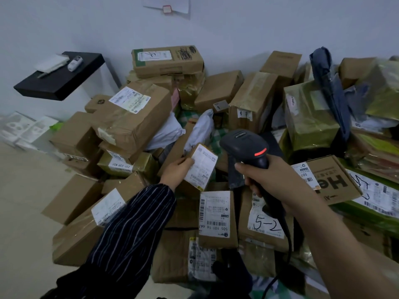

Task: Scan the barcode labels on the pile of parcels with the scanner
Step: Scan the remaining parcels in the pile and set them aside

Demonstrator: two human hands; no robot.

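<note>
A: Surface and room?
B: Pale floor (26, 190) and a plain white wall (64, 29). The pile of parcels (133, 117), mostly brown cartons, is heaped against the wall. There is a black shelf (60, 83) at left and a paper sheet (170, 5) high on the wall.
A: Hands?
B: The left hand (176, 171), in a striped sleeve (133, 229), grasps a small carton (203, 167) by its left edge over mid-pile, label face up. The right hand (265, 180) is wrapped round the handle of the black scanner (248, 145), just right of that carton. A red light (260, 152) is lit on the scanner and its cable (287, 244) trails down.
A: Legible writing?
B: Handwritten "5-2" on the white label (266, 223) under the right wrist. The neighbouring label (216, 214) reads "505 101 16 6A7". A left-side label (119, 166) reads "231-239-K01". A "507" label sits on the "He" carton (336, 180). The print on the held carton is too small to read.
</note>
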